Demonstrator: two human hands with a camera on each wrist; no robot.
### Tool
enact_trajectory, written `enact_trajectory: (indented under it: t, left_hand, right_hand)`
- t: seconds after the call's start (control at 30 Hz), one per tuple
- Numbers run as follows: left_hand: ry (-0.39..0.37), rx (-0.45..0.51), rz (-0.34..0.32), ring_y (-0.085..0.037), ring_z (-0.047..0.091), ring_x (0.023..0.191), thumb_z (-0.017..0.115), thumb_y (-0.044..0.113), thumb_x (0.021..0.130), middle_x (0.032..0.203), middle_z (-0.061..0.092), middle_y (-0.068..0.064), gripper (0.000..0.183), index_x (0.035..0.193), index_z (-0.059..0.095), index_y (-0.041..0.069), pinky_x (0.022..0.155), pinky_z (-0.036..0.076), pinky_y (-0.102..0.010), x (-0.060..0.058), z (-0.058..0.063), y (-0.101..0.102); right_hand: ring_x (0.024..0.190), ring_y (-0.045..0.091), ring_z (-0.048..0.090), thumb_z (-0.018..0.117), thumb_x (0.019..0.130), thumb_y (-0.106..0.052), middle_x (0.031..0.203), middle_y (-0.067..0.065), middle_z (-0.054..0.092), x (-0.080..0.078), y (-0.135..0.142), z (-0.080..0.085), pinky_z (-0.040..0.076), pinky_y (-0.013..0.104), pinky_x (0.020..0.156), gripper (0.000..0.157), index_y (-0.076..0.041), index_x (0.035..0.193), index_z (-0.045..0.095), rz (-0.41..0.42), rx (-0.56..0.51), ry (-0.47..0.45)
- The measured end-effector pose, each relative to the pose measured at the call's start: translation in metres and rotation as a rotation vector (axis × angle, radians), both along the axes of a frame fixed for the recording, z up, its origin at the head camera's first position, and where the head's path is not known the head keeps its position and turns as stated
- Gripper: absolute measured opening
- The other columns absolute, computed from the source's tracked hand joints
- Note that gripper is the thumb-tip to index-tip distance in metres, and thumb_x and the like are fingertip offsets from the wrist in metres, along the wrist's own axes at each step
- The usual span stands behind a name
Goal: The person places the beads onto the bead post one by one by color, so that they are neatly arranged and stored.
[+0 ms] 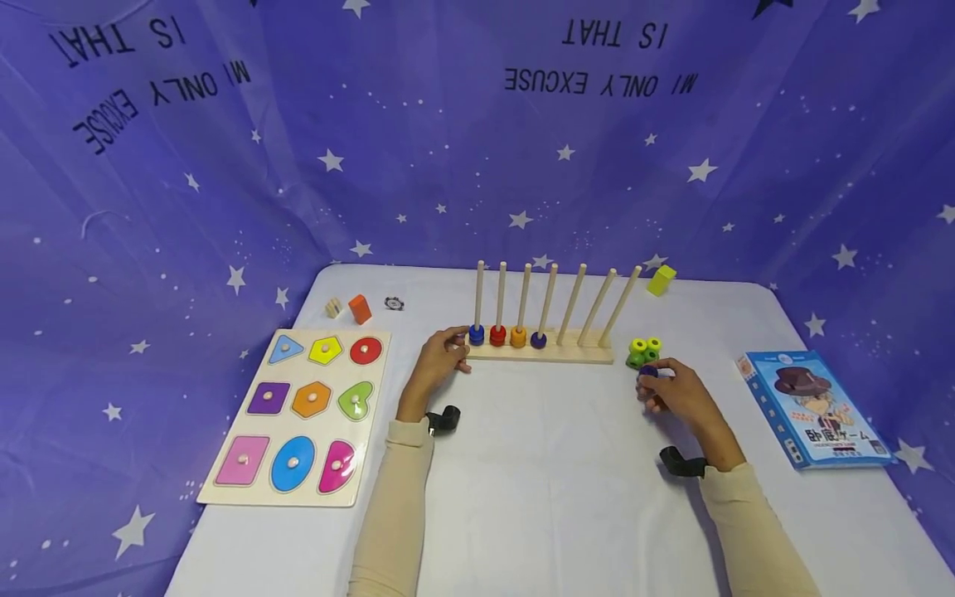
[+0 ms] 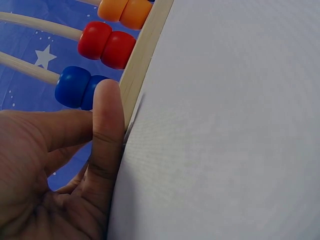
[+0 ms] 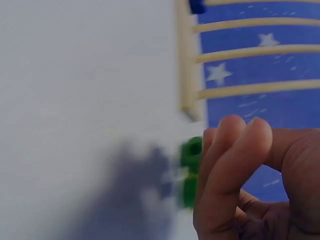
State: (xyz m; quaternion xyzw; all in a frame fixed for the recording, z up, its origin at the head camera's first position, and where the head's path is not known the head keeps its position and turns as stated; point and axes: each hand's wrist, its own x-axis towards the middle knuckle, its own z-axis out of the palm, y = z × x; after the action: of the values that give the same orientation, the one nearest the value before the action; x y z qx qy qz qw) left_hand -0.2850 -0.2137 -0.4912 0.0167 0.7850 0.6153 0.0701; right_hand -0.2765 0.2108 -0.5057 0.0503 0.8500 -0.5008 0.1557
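Before starry cloth (image 1: 485,166), the right hand (image 1: 677,395) pinched a dark bead (image 1: 647,371) right of the peg rack (image 1: 548,355), left hand (image 1: 435,361) gripping its left end.

Draped tabletop play area, building type indeterminable. White-covered table (image 1: 552,481); star-print purple cloth (image 1: 448,157) beyond far and side edges; bead-peg rack (image 1: 545,355) towards far edge, shape puzzle (image 1: 322,429) by left edge, boxed game (image 1: 816,410) by right edge.

Left grip (image 1: 438,362), right grip (image 1: 677,394) well apart

Hands (image 1: 438,362), peg rack (image 1: 552,354), dark bead (image 1: 647,371) (pinched)
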Motion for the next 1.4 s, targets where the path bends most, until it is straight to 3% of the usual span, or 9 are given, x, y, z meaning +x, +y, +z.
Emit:
enact_trajectory:
  t: [0.13, 0.33, 0.47, 0.53, 0.7, 0.77, 0.9, 1.17, 1.4]
  left_hand:
    - [0.009, 0.02, 0.011, -0.045, 0.066, 0.074, 0.054, -0.008, 0.092, 0.111, 0.047, -0.029, 0.045, 0.137, 0.046, -0.006, 0.073, 0.06, -0.048, -0.003, -0.006, -0.001]
    - [0.045, -0.002, 0.055, -0.026, 0.068, 0.062, 0.057, -0.003, 0.092, 0.107, 0.049, -0.019, 0.044, 0.136, 0.05, 0.0, 0.064, 0.062, -0.033, -0.015, -0.033, -0.002]
    - [0.08, -0.016, 0.074, -0.02, 0.066, 0.058, 0.058, -0.001, 0.092, 0.104, 0.05, -0.015, 0.043, 0.134, 0.052, 0.002, 0.061, 0.061, -0.029, -0.017, -0.039, -0.003]
    - [0.061, -0.005, 0.065, -0.027, 0.068, 0.062, 0.057, -0.004, 0.092, 0.105, 0.05, -0.017, 0.043, 0.134, 0.052, 0.001, 0.065, 0.062, -0.032, -0.014, -0.03, -0.004]
    - [0.024, 0.027, 0.044, -0.039, 0.067, 0.071, 0.056, -0.007, 0.091, 0.109, 0.048, -0.025, 0.046, 0.136, 0.05, -0.001, 0.069, 0.062, -0.041, -0.016, -0.03, -0.005]
    - [0.038, 0.019, 0.06, -0.031, 0.066, 0.065, 0.057, -0.006, 0.091, 0.107, 0.049, -0.021, 0.045, 0.135, 0.052, 0.002, 0.066, 0.062, -0.037, -0.02, -0.039, -0.004]
    - [0.042, 0.004, 0.085, -0.016, 0.062, 0.059, 0.058, -0.006, 0.09, 0.101, 0.049, -0.013, 0.044, 0.133, 0.054, 0.004, 0.062, 0.062, -0.031, -0.018, -0.038, -0.002]
    - [0.056, -0.008, 0.092, -0.016, 0.063, 0.058, 0.059, -0.005, 0.09, 0.101, 0.05, -0.012, 0.044, 0.133, 0.055, 0.005, 0.06, 0.062, -0.03, -0.019, -0.035, -0.003]
    - [0.039, -0.016, 0.09, -0.015, 0.063, 0.058, 0.059, -0.005, 0.09, 0.101, 0.05, -0.012, 0.044, 0.133, 0.055, 0.006, 0.06, 0.061, -0.029, -0.018, -0.037, -0.002]
  right_hand:
    - [0.061, 0.016, 0.063, 0.056, 0.097, -0.028, 0.095, 0.023, 0.065, 0.0, -0.016, 0.039, 0.06, 0.029, 0.056, 0.051, 0.003, 0.135, 0.04, 0.0, 0.038, 0.157]
    - [0.056, 0.021, 0.064, 0.06, 0.094, -0.033, 0.089, 0.019, 0.065, -0.003, -0.061, 0.121, 0.059, 0.029, 0.049, 0.052, -0.003, 0.135, 0.046, -0.004, 0.07, 0.405]
    - [0.058, 0.029, 0.064, 0.062, 0.093, -0.035, 0.087, 0.015, 0.064, -0.009, -0.099, 0.164, 0.059, 0.034, 0.049, 0.05, -0.009, 0.134, 0.049, 0.058, 0.015, 0.456]
    - [0.059, 0.031, 0.064, 0.062, 0.093, -0.033, 0.087, 0.014, 0.064, -0.017, -0.117, 0.176, 0.06, 0.038, 0.051, 0.047, -0.012, 0.133, 0.051, 0.114, -0.015, 0.453]
    - [0.06, 0.033, 0.064, 0.061, 0.094, -0.025, 0.087, 0.014, 0.064, -0.038, -0.148, 0.182, 0.06, 0.043, 0.054, 0.041, -0.013, 0.132, 0.051, 0.209, -0.052, 0.427]
    - [0.061, 0.034, 0.064, 0.061, 0.094, -0.022, 0.086, 0.014, 0.064, -0.042, -0.153, 0.179, 0.06, 0.043, 0.054, 0.041, -0.011, 0.132, 0.051, 0.214, -0.061, 0.411]
    - [0.061, 0.034, 0.064, 0.061, 0.095, -0.022, 0.085, 0.015, 0.063, -0.048, -0.158, 0.172, 0.061, 0.04, 0.053, 0.042, -0.009, 0.133, 0.051, 0.203, -0.063, 0.379]
    - [0.062, 0.035, 0.065, 0.061, 0.095, -0.023, 0.085, 0.014, 0.064, -0.047, -0.158, 0.17, 0.061, 0.041, 0.053, 0.044, -0.01, 0.135, 0.049, 0.215, -0.048, 0.373]
    - [0.058, 0.035, 0.063, 0.063, 0.093, -0.027, 0.085, 0.015, 0.064, -0.039, -0.149, 0.168, 0.059, 0.042, 0.051, 0.05, -0.019, 0.139, 0.045, 0.202, -0.044, 0.385]
